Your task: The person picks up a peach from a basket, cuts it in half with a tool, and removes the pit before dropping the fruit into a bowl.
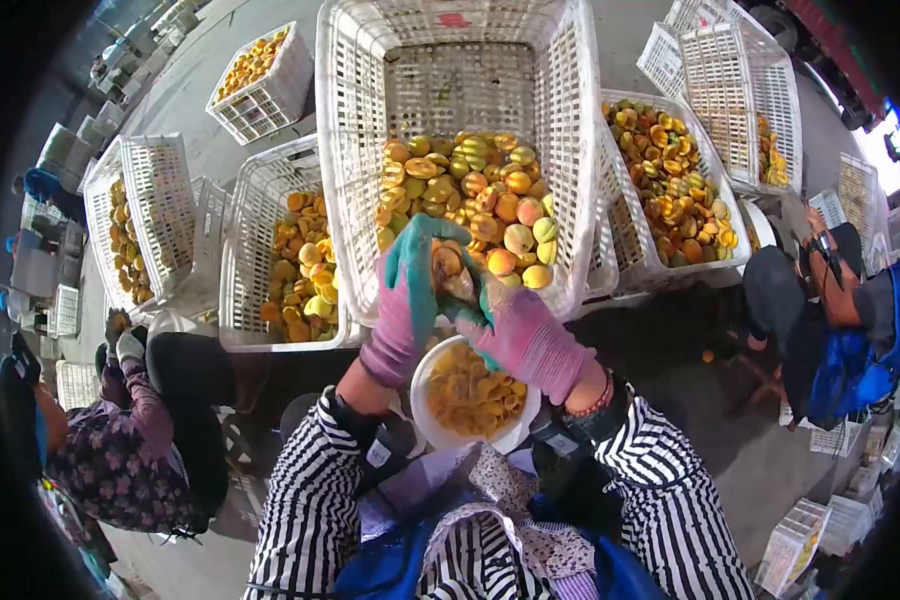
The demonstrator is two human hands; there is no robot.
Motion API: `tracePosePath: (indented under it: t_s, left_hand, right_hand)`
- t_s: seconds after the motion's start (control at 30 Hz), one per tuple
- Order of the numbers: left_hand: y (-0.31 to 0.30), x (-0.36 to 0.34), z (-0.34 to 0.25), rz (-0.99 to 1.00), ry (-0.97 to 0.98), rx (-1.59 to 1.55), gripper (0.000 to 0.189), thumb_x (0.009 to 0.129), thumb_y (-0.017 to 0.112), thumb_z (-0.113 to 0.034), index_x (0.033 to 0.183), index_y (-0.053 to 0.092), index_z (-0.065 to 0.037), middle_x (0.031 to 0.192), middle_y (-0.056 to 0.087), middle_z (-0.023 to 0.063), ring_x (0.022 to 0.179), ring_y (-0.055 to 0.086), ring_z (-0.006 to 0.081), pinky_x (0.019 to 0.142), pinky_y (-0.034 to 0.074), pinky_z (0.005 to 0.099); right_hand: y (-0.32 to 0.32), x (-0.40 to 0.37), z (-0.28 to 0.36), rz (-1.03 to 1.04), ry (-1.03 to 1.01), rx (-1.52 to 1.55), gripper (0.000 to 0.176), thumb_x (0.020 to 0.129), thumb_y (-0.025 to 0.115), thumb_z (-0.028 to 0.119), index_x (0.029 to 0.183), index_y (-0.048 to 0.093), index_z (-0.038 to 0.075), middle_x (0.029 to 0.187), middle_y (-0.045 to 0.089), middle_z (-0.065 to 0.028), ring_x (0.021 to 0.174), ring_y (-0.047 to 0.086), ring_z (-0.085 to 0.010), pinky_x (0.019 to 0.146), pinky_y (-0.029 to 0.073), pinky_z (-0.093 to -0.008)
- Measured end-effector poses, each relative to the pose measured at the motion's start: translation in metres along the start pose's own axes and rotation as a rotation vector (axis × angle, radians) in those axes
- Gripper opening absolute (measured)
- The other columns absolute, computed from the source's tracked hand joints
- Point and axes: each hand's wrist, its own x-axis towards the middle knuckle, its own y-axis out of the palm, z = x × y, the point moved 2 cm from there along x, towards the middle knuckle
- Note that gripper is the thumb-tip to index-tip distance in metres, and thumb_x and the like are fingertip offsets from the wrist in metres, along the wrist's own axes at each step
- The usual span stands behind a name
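Note:
Both my hands wear pink gloves with green fingers and meet over the near edge of a large white crate (332,130) of peaches (517,238). My left hand (410,285) is closed round an opened peach (447,265). From the right, my right hand (525,330) presses its fingers against the same fruit; whether it also holds a tool is hidden. Just below them stands a white bucket (422,400) with yellow-orange peach pieces (470,392) in liquid.
Crates of fruit flank the large one, at the left (232,250) and right (645,265). Further crates stand behind. A co-worker (120,460) sits at the left, another person (830,300) at the right. A small orange piece (708,356) lies on the ground.

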Motion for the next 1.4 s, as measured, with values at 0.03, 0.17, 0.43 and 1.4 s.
tracePosePath:
  t_s: [0.03,0.17,0.43,1.4]
  left_hand:
    - [0.002,-0.003,0.004,-0.031,-0.093,-0.088,0.030,0.095,0.040,-0.023,0.092,0.057,0.001,0.084,0.062,0.0108,0.071,0.061,0.0190,0.067,0.049,0.0285]
    - [0.000,-0.001,-0.005,-0.001,0.085,0.046,0.042,0.099,0.034,-0.030,0.089,0.060,0.001,0.077,0.061,0.0089,0.067,0.060,0.0166,0.067,0.048,0.0279]
    - [0.007,-0.001,0.004,0.046,0.152,0.106,0.036,0.098,0.039,-0.025,0.085,0.059,0.001,0.075,0.062,0.0101,0.064,0.054,0.0182,0.066,0.045,0.0298]
    - [0.024,-0.036,-0.012,0.588,-0.136,-0.359,0.035,0.091,0.053,-0.027,0.072,0.062,0.001,0.063,0.059,0.0071,0.058,0.054,0.0139,0.056,0.044,0.0287]
  right_hand:
    - [0.001,-0.002,0.002,-0.067,-0.051,-0.175,0.044,0.085,0.060,0.035,0.105,0.054,-0.004,0.081,0.060,-0.0252,0.079,0.060,-0.0404,0.069,0.048,-0.0460]
    - [-0.004,-0.003,-0.001,0.156,0.078,0.082,0.047,0.083,0.063,0.033,0.107,0.050,-0.005,0.081,0.061,-0.0222,0.079,0.061,-0.0372,0.069,0.047,-0.0450]
    - [0.001,-0.015,-0.014,0.020,0.012,-0.342,0.044,0.084,0.062,0.037,0.105,0.055,-0.001,0.076,0.059,-0.0214,0.074,0.060,-0.0336,0.067,0.048,-0.0418]
    - [0.008,-0.085,-0.020,0.611,0.565,1.365,0.038,0.091,0.059,0.025,0.123,0.050,0.006,0.109,0.058,-0.0015,0.090,0.056,-0.0105,0.079,0.045,-0.0266]
